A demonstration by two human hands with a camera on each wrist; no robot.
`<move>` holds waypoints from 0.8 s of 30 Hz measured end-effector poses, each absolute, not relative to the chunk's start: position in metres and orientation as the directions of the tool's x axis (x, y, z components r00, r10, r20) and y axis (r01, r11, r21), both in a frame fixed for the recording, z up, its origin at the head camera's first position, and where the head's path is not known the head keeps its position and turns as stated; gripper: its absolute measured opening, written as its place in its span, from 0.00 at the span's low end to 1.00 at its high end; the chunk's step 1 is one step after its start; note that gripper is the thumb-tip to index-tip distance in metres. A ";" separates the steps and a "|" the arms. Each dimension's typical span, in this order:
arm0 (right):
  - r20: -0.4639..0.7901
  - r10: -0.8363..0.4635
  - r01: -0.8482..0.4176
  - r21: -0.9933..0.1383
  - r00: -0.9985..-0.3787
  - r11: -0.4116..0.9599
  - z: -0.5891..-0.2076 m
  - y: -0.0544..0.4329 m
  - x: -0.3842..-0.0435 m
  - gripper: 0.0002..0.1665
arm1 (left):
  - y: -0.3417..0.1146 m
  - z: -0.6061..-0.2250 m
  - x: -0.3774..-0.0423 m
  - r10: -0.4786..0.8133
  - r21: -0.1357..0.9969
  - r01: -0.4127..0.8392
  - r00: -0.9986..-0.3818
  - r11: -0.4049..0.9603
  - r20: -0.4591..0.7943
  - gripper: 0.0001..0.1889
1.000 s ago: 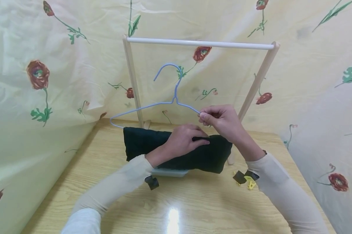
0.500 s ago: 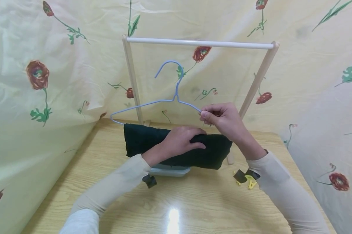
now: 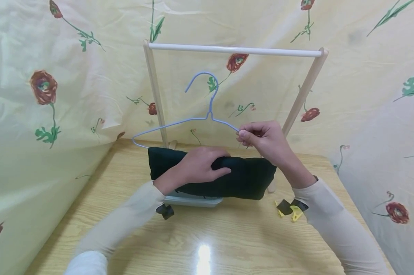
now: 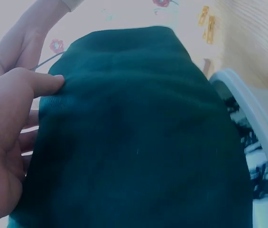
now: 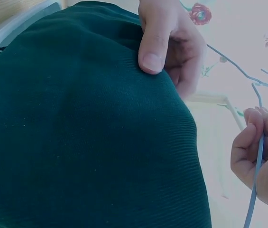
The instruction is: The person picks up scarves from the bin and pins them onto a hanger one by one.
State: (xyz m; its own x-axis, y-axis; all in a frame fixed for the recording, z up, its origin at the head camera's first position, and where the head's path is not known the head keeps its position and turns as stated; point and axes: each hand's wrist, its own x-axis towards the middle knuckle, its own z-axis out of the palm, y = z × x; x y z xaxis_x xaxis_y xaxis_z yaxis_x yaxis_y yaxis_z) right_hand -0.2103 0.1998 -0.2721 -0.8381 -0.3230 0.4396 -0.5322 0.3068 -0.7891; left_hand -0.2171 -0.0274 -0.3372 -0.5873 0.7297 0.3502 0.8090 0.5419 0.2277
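A blue wire hanger (image 3: 210, 114) is held up with its hook on top. Dark green cloth (image 3: 243, 177) hangs folded over its lower bar; the right wrist view shows fine ribbing on the cloth (image 5: 124, 114). My right hand (image 3: 266, 142) pinches the hanger's right shoulder between thumb and fingers. At the cloth's upper edge, left of its middle, my left hand (image 3: 200, 164) grips it. In the left wrist view, that hand's thumb (image 4: 48, 84) lies on the near side and the fingers go behind, partly hidden.
Behind stands a wooden rack with a white rod (image 3: 234, 50) across its top. Under the cloth sits a pale blue plastic tray (image 3: 193, 202), with dark and white patterned contents in the left wrist view. Yellow clothespins (image 3: 297, 215) lie on the table by my right wrist. Flowered fabric surrounds the table.
My left hand has slid left along the cloth's upper edge. The hanger and cloth have shifted slightly right, with my right hand keeping its pinch.
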 end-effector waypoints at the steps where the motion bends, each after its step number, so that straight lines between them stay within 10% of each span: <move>1: 0.436 -0.322 -0.529 -0.790 -0.840 0.309 -0.272 0.200 -0.210 0.08 | -0.030 -0.337 -0.217 0.728 0.224 0.808 -0.588 0.545 0.351 0.22; 24: 0.408 -0.323 -0.505 -0.799 -0.854 0.327 -0.264 0.205 -0.208 0.10 | -0.073 -0.330 -0.217 0.684 0.160 0.774 -0.621 0.613 0.383 0.20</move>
